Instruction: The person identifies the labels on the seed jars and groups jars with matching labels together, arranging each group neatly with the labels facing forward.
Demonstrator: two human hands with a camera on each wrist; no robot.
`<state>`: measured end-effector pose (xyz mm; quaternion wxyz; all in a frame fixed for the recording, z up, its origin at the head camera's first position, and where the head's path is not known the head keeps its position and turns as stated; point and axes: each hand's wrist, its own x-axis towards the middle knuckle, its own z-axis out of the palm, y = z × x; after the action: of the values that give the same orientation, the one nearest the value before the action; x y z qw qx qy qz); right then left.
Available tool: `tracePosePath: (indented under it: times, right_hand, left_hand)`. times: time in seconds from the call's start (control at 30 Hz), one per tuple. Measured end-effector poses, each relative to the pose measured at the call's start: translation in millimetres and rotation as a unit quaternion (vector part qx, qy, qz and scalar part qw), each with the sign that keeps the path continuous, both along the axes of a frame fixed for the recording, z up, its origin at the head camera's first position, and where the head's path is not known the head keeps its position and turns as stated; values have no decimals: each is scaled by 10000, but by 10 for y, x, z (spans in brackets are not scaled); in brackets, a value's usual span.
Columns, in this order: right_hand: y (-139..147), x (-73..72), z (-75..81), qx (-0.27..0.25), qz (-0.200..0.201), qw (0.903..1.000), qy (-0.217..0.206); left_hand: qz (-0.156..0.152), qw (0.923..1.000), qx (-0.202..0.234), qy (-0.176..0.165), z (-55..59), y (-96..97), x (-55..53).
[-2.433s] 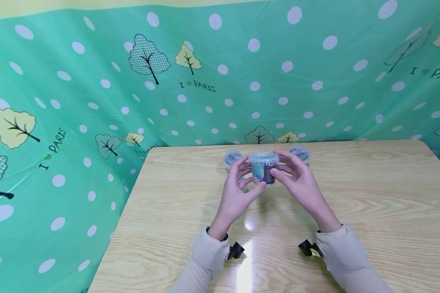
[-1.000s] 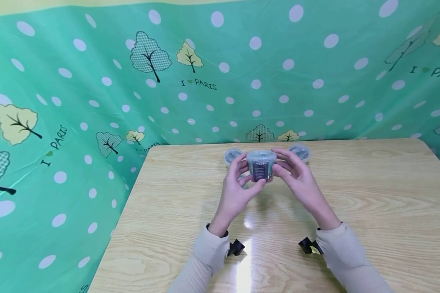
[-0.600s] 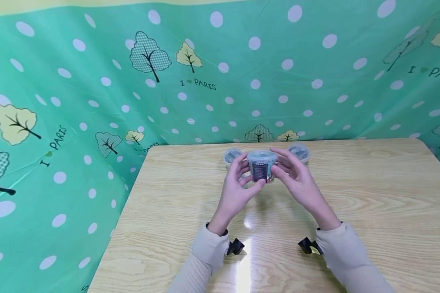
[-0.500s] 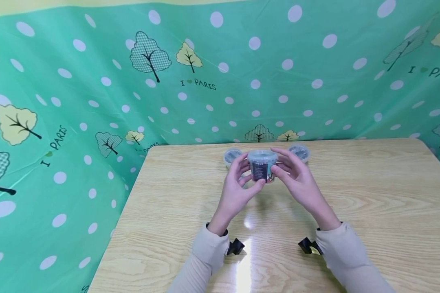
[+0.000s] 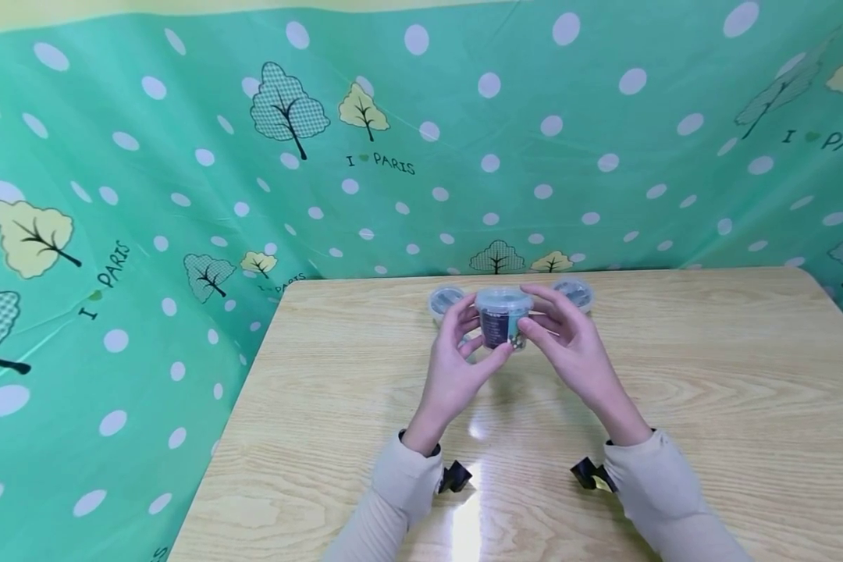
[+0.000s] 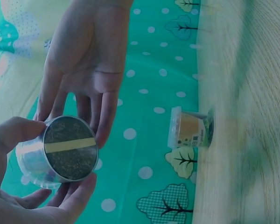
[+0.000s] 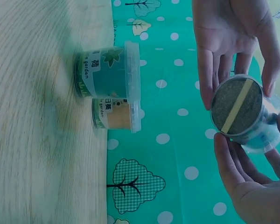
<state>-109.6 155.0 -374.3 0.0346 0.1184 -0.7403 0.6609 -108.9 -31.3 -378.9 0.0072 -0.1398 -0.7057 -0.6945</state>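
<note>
Both hands hold a small clear plastic tub [image 5: 502, 318] with a lid, raised above the table. Its wrap label shows a dark printed panel and a teal part. My left hand [image 5: 457, 363] grips it from the left, thumb low on the front. From the right my right hand [image 5: 569, 343] pinches it, thumb on the label and index finger up at the lid. In the left wrist view the underside of the tub [image 6: 70, 161] faces the camera: dark, soil-like filling behind the base, crossed by a pale strip. The right wrist view shows the same strip on the tub [image 7: 231, 105].
At the back of the wooden table [image 5: 709, 390] stand similar lidded tubs [image 5: 574, 293], one of them partly behind my left hand. A green-labelled tub [image 7: 102, 72] and an orange-labelled tub [image 7: 114, 115] show close together. A green dotted cloth [image 5: 421, 187] hangs behind the table.
The tub has turned between the fingers: its dark panel went from the right side to the front, and now sits left of centre. Both hands have hardly shifted.
</note>
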Motion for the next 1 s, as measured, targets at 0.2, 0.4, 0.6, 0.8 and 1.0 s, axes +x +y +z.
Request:
tracePosePath:
  times: [0.2,0.4,0.6,0.8,1.0]
  right_hand:
    - [34,4,8,75,162,9996,-197]
    - [21,2,10,70,222,9996,-185]
    - [-6,8,4,73,-16,9999,-91]
    - [-31,14,8,71,-165,9998,-34]
    - [-22,17,17,134,-100,9998,-51]
  left_hand:
    - [-82,9998,171,4,3,-12,-10]
    - [-175,9995,242,-36,10,-21,-7]
    - [-113,9998,173,30,8,-23,1]
    - [98,9999,29,50,38,11,22]
    - [126,9998,90,110,47,1,16]
